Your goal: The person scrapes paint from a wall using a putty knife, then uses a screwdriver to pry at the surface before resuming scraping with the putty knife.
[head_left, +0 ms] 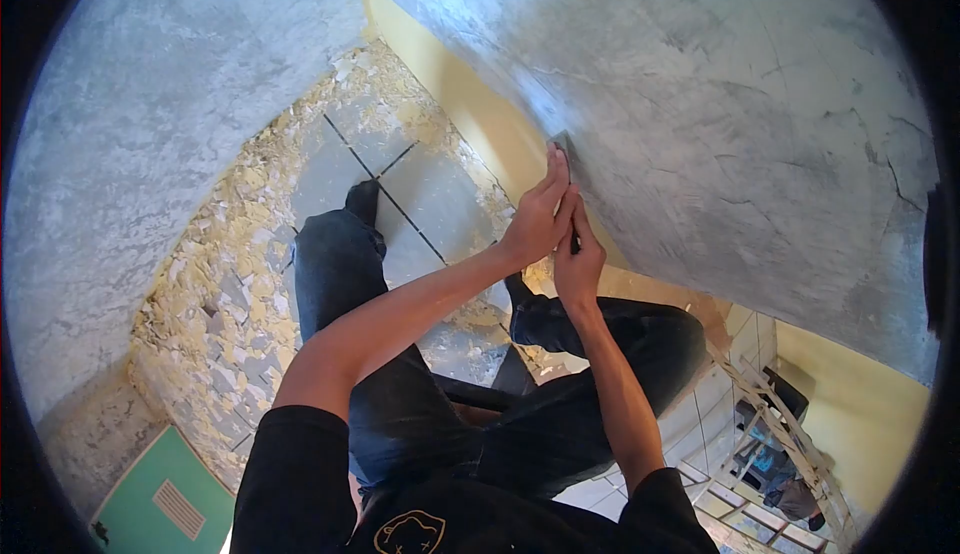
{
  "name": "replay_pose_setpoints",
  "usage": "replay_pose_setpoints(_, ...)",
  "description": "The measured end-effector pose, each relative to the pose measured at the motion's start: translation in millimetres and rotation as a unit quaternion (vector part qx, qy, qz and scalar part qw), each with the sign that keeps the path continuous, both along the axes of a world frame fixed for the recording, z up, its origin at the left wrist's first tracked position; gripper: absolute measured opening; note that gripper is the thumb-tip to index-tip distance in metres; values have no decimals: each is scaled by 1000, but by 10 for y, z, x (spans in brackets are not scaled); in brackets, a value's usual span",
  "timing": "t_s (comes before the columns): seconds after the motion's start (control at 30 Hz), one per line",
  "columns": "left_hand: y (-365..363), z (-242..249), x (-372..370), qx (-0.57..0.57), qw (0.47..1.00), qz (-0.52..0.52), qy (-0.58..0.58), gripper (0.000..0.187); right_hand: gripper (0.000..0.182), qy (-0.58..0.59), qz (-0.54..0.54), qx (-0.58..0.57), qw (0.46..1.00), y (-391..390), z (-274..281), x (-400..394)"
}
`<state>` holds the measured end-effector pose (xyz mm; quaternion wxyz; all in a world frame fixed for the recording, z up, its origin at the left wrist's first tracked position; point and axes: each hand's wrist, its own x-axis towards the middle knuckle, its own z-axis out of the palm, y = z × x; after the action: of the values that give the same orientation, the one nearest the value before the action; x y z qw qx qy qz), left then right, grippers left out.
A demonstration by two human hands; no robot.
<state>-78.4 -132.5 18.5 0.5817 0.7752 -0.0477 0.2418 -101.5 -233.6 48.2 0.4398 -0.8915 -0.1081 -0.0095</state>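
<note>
Around, flakes (250, 319) litter tiles (335, 159); left hand (537, 218) touches right hand's (581, 269) tool (575, 244).

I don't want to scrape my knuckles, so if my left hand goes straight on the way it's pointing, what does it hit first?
Most likely the grey wall: the fingertips of your left hand point along it, beside the scraper's blade. The exact gap is unclear.

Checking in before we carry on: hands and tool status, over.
Right hand closed on scraper. Left hand alongside, fingers extended toward blade, at wall. Flakes litter floor; nothing visibly blocking.
</note>
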Motion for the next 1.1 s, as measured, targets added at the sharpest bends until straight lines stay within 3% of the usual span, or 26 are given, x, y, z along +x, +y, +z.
replay_pose_setpoints(0.1,52,-66,51,-3,1000,-13,28,54,43,31,-14,-3,999,-21,13,-28)
replay_pose_setpoints(0.13,17,-38,24,-50,996,-12,73,53,43,40,-13,-6,999,-5,27,-11)
replay_pose_setpoints(0.23,-9,52,3,-32,999,22,1,52,42,15,-7,-9,1000,36,52,-35)
replay_pose_setpoints(0.27,37,57,-11,-36,998,-31,38,52,42,5,-11,-6,1000,38,49,-20)
replay_pose_setpoints(0.43,69,17,150,-100,991,-5,90,50,45,59,9,-21,998,122,66,129)
replay_pose_setpoints(0.57,54,24,56,-38,999,5,24,52,45,-19,-7,-12,1000,87,43,-40)
replay_pose_setpoints(0.63,134,52,102,-26,1000,-2,14,53,46,17,-9,3,1000,156,49,65)
replay_pose_setpoints(0.73,118,1,115,-112,989,-17,93,56,46,66,7,-12,998,123,69,85)
replay_pose_setpoints(0.77,75,27,51,-110,989,-18,93,56,45,38,5,-13,999,92,85,5)
replay_pose_setpoints(0.83,38,63,-5,-4,1000,-5,19,55,45,1,9,-7,1000,117,81,-1)
replay_pose_setpoints(1.03,67,15,62,-66,995,-22,71,55,45,77,5,-15,997,128,113,23)
replay_pose_setpoints(1.1,80,37,43,-82,993,-24,77,54,43,-5,2,-3,1000,90,67,-37)
